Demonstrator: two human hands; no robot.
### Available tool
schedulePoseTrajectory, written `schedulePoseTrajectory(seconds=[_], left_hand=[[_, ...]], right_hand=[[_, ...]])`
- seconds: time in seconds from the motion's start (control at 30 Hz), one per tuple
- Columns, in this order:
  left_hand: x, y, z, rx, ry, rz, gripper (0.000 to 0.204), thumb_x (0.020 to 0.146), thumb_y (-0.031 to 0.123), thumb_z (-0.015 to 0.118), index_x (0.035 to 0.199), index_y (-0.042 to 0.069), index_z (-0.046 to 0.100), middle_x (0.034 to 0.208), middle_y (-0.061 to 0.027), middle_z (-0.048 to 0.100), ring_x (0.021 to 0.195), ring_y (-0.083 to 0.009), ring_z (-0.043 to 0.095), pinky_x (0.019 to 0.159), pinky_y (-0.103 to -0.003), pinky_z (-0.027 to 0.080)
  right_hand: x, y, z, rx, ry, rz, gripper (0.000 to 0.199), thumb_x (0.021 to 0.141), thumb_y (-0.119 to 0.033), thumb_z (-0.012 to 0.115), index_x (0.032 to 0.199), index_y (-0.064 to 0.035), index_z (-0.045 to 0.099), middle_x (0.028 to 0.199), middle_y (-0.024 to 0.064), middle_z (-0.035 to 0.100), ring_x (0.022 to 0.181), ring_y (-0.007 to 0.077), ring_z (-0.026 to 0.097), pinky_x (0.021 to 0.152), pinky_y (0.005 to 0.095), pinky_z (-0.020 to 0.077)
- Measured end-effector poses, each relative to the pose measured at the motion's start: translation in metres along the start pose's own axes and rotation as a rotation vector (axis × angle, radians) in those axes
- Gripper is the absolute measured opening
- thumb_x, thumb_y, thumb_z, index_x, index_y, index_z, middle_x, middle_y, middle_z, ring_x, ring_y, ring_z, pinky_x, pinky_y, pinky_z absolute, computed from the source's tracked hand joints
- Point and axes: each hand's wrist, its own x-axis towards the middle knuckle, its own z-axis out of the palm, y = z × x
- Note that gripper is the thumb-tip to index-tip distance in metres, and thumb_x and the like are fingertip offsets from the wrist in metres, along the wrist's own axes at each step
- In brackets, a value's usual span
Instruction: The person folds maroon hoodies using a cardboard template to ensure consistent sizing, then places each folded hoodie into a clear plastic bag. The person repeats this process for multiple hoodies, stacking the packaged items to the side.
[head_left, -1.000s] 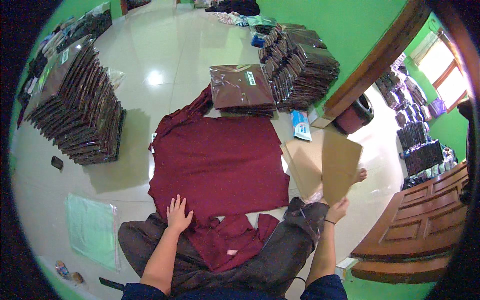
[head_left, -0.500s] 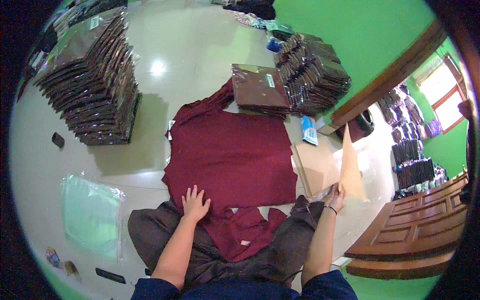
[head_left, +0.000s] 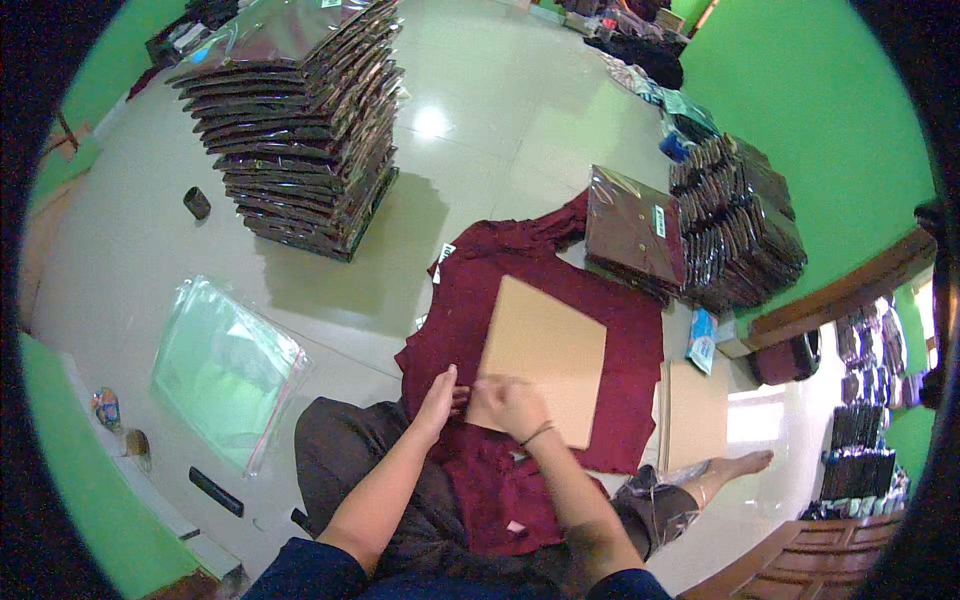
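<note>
On the floor, left of the cardboard sheet (head_left: 545, 360), clear plastic sleeves (head_left: 225, 368) lie flat. At the sheet's near edge the left hand (head_left: 440, 398) presses the soft maroon shirt (head_left: 520, 300), fingers together, and the right hand (head_left: 512, 403) grips its corner. Seemingly, the stiff rectangle is being squared as a folding form; folding the fabric over it needs even edges.

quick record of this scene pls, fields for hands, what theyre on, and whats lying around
left hand: flat on the maroon shirt, beside the cardboard sheet's near edge
right hand: on the near edge of the cardboard sheet
cardboard sheet: lies flat on the spread shirt
floor left: clear plastic bags
behind left: tall stack of bagged shirts
right: second bagged stack, spare cardboard
</note>
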Motion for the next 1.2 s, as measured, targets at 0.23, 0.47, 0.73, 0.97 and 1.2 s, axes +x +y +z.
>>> schedulePoseTrajectory(seconds=[0.23,0.47,0.73,0.97,1.2], left_hand=[[0.027,0.035,-0.005,0.623,-0.027,-0.104,0.068,0.077,0.020,0.057,0.135,0.002,0.024,0.120,-0.0188,0.048,0.111,-0.0325,0.045,0.095,-0.044,0.033],[0.051,0.034,0.030,1.270,0.159,0.571,0.064,0.077,0.033,0.057,0.129,0.002,0.035,0.139,-0.0253,0.020,0.128,-0.0420,0.019,0.103,-0.055,0.015],[0.109,0.012,0.069,1.196,0.164,0.667,0.070,0.080,0.048,0.049,0.133,0.004,0.033,0.137,-0.0276,0.024,0.129,-0.0421,0.019,0.105,-0.055,0.010],[0.115,0.009,0.062,1.202,0.292,0.699,0.070,0.080,0.052,0.048,0.130,0.004,0.039,0.137,-0.0267,0.025,0.129,-0.0402,0.020,0.105,-0.055,0.009],[0.114,0.012,0.051,1.171,0.242,0.764,0.062,0.082,0.045,0.051,0.127,0.004,0.041,0.131,-0.0239,0.030,0.127,-0.0364,0.022,0.105,-0.052,0.015]], right_hand=[[-0.014,0.103,0.038,-0.336,0.557,0.214,0.054,0.080,-0.029,0.061,0.119,0.0036,0.044,0.112,0.0232,0.051,0.104,0.0358,0.048,0.090,0.0397,0.0386],[-0.011,0.187,0.042,0.364,0.643,0.603,0.062,0.076,-0.022,0.066,0.125,-0.0002,0.037,0.095,0.0160,0.059,0.087,0.0274,0.056,0.079,0.0355,0.0440],[0.031,0.198,0.011,0.739,0.747,0.324,0.039,0.083,-0.002,0.052,0.121,-0.0017,0.046,0.091,0.0043,0.058,0.074,0.0086,0.052,0.066,0.0199,0.0428],[0.041,0.202,0.020,0.324,0.591,0.482,0.047,0.083,-0.007,0.055,0.129,-0.0038,0.043,0.098,0.0051,0.049,0.083,0.0119,0.048,0.077,0.0239,0.0407],[-0.041,0.114,0.033,-0.040,0.551,0.264,0.028,0.081,-0.028,0.059,0.067,-0.0043,0.055,0.057,0.0131,0.052,0.050,0.0312,0.052,0.050,0.0414,0.0412]])
